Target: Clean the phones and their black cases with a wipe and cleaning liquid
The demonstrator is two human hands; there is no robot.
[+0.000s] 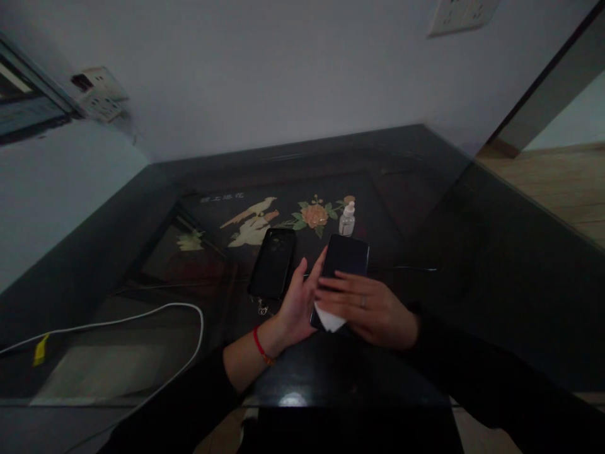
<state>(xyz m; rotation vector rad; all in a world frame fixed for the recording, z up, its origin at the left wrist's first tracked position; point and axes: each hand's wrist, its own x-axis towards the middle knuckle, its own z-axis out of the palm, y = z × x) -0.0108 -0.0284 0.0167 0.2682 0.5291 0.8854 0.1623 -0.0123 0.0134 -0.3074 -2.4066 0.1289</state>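
A dark smartphone (pixel 347 255) is held over the near middle of the table, its screen facing up. My left hand (pixel 300 306) grips it along the left edge, with the thumb apart from the other fingers. Across the lower part of the screen lies my right hand (pixel 371 308), its fingers pressing a white cloth or tissue (pixel 329 320) against the glass. To the left of the phone rests a black phone case (pixel 274 261) with a small charm (pixel 263 308) at its lower end. Just beyond the phone stands a small clear spray bottle (pixel 346 221) with a white top.
The glossy dark table (pixel 425 208) carries a bird and flower picture (pixel 314 215). A white cable (pixel 174 306) with a yellow tag (pixel 41 350) curves over its left side. Wall sockets (pixel 101 94) sit at the far left, and a pale wall (pixel 265 75) rises behind.
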